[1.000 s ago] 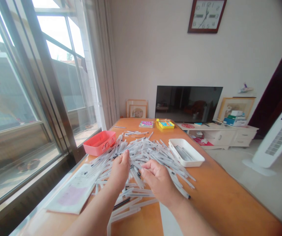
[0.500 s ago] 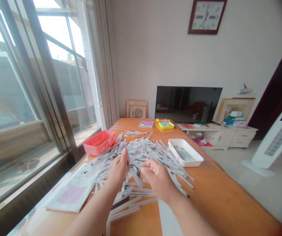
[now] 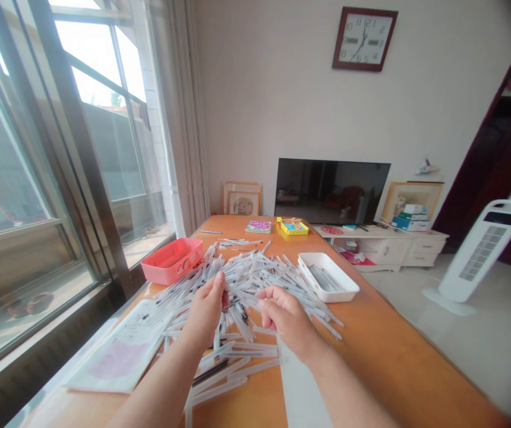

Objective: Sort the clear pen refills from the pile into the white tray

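Observation:
A large heap of translucent pen barrels [image 3: 259, 267], some with black tips, spreads across the wooden table. Over its near part is my left hand [image 3: 208, 303], thumb up and fingers curled closed. Facing it from the right, my right hand [image 3: 282, 312] is closed in a pinch, thumb against the forefinger. A pale barrel shows in the gap between the hands; whether fingers grip it or it lies in the heap behind, I cannot tell. Nearer me lie several loose barrels [image 3: 220, 389] and a black one [image 3: 211, 371].
A red basket [image 3: 166, 270] stands left of the heap, a white tray [image 3: 347, 289] holding greyish sticks right. A booklet [image 3: 117, 356] lies at left, a white sheet [image 3: 300, 386] near my right forearm. Farther back are a yellow box [image 3: 293, 227] and a colourful booklet [image 3: 258, 227].
The view has turned slightly right, so the scene sits farther left. My hands keep nearly the same closed pose, with the right thumb and forefinger a little differently bent.

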Motion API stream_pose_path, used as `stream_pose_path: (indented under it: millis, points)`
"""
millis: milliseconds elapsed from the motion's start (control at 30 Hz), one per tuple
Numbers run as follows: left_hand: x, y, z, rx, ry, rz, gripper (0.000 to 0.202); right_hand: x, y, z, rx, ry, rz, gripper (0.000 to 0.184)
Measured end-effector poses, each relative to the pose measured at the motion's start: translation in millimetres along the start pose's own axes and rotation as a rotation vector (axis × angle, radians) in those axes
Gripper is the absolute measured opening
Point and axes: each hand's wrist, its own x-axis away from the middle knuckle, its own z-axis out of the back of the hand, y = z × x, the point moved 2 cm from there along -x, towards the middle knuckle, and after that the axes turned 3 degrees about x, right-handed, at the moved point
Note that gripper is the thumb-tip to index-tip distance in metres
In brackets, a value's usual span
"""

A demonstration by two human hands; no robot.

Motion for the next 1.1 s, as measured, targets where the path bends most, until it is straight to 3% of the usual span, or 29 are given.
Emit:
stream_pose_path:
  millis: [133, 200, 267, 333, 400, 500, 633, 767, 833, 1100]
  points:
    - [-2, 0, 1.3, 0.080, 0.017, 0.053, 0.054, -5, -3, 14, -0.053, 0.096, 0.000, 0.021]
    - [-4, -1, 2.8, 0.132, 0.034, 0.059, 0.055, -11, -3, 29, -0.029, 0.225, 0.028, 0.023]
    - [-6, -2, 6.4, 0.159, 0.074, 0.042, 0.057, -16, 1, 52, 0.048, 0.434, 0.087, 0.026]
    - [-10, -6, 12.3, 0.168, 0.131, 0.032, 0.056, -18, 5, 78, 0.228, 0.681, 0.160, 0.029]
    - [-14, -10, 18.7, 0.169, 0.195, 0.031, 0.054, -18, 13, 103, 0.473, 0.876, 0.129, 0.029]
    - [-17, -14, 22.7, 0.108, 0.207, 0.026, 0.050, -18, 24, 127, 0.794, 0.985, -0.010, 0.029]
    - [-10, -11, 10.4, -0.111, 0.055, -0.013, 0.043, -18, 36, 138, 1.037, 1.027, -0.106, 0.029]
    - [4, -7, -9.3, -0.255, -0.180, -0.133, 0.039, -19, 49, 140, 1.066, 1.006, -0.141, 0.029]
    - [9, -8, -14.3, -0.341, -0.236, -0.169, 0.039, -21, 54, 141, 1.081, 0.952, -0.163, 0.031]
    - [7, -9, -9.4, -0.474, -0.244, -0.224, 0.035, -25, 60, 141, 1.131, 0.828, -0.236, 0.038]
